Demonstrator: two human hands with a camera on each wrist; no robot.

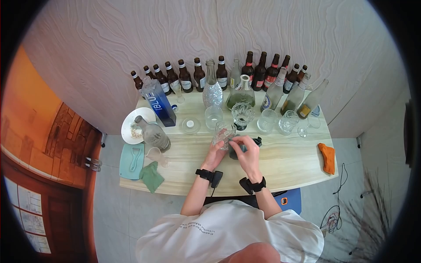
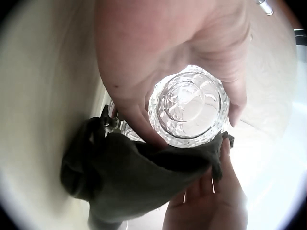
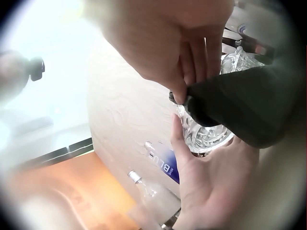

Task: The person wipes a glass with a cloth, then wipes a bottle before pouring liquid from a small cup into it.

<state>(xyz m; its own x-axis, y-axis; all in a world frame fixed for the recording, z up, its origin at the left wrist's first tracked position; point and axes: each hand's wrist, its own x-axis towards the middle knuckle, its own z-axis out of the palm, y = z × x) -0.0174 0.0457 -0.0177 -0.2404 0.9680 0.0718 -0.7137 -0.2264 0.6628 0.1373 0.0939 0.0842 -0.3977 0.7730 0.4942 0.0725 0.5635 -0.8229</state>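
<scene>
My left hand grips a clear cut-glass tumbler above the table, its thumb and fingers round the side. In the left wrist view the round glass base faces the camera. A dark grey-green cloth drapes along the tumbler's edge. My right hand pinches a corner of that cloth between thumb and fingertips, right at the tumbler. The rest of the cloth hangs below and partly covers the glass in the right wrist view. A footed glass bowl and a plain tumbler stand just beyond my hands.
Brown beer bottles line the table's back edge. A blue bottle, a grey glass bottle and a white plate stand left. A peeler lies on a teal board beside a green cloth. An orange cloth lies right.
</scene>
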